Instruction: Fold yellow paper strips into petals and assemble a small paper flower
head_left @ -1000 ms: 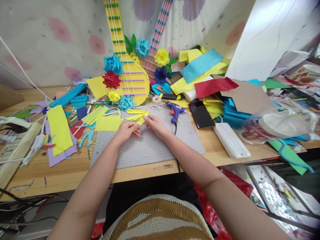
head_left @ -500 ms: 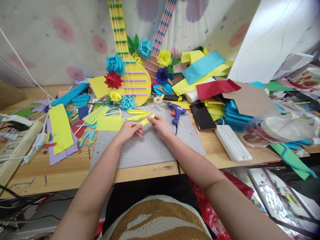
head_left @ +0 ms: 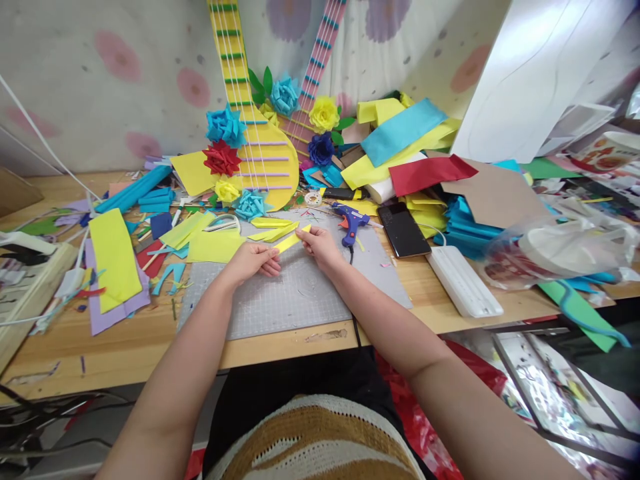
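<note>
While we hold a narrow yellow strip above the cutting mat, the head view shows both hands engaged: our left hand pinches the lower end and our right hand pinches the upper end, the hands apart with the strip spanning between them. We judge the step in hand to be handling or shaping this single strip. Any further move calls for an even grip at both ends, with light tension, since thin sheet stock can crease or twist. Just beyond the strip we find folded yellow pieces; to their left lies a yellow sheet, and to the right of our right hand, a blue glue gun. We note these limits: our fingers cover both strip ends, so we cannot tell whether either is folded or glued. The glue gun's cord passes out of sight under our right forearm. A clear plastic bag partly obscures its contents, and the neck of the yellow guitar-shaped piece is cut off at the top edge.
</note>
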The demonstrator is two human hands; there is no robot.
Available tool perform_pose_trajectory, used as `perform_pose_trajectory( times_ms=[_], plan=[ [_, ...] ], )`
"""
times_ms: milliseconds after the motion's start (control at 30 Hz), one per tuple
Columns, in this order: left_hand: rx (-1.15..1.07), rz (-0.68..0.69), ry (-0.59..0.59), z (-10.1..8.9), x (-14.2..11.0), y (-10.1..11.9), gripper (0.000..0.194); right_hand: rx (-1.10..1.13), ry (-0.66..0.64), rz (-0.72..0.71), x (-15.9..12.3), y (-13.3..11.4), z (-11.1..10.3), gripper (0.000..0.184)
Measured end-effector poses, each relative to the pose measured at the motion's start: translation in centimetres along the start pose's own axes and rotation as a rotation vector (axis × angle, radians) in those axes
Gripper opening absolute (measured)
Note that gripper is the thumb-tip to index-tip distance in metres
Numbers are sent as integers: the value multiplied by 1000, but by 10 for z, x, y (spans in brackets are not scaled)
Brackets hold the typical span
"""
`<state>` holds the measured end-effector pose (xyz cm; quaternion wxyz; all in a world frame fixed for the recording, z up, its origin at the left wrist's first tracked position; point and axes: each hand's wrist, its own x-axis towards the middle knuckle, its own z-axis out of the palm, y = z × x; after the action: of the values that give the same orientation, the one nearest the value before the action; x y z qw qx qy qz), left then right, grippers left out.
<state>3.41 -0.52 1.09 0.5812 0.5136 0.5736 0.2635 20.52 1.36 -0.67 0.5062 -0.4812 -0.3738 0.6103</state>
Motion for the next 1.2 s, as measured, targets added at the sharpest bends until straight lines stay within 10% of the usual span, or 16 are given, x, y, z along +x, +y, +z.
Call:
perform_pose_trajectory(
  times_ms=[367, 500, 767, 1000, 1200],
  plan=[
    [-32, 53, 150, -23, -3, -1, 45, 8, 77, 19, 7, -8, -17, 31],
    [-119, 245, 363, -8, 6, -4, 38, -48, -25, 26, 4, -7, -16, 33],
    [-115, 346, 256, 22, 12, -9, 31, -238, -98, -44, -2, -3, -2, 22],
    [-184, 358, 471, 10, 12, -7, 27, -1077, 289, -317, -35, -61, -72, 29],
    [-182, 398, 496, 11, 19, -13, 23, -1591, 504, 24, -50, -87, -138, 42]
  ],
)
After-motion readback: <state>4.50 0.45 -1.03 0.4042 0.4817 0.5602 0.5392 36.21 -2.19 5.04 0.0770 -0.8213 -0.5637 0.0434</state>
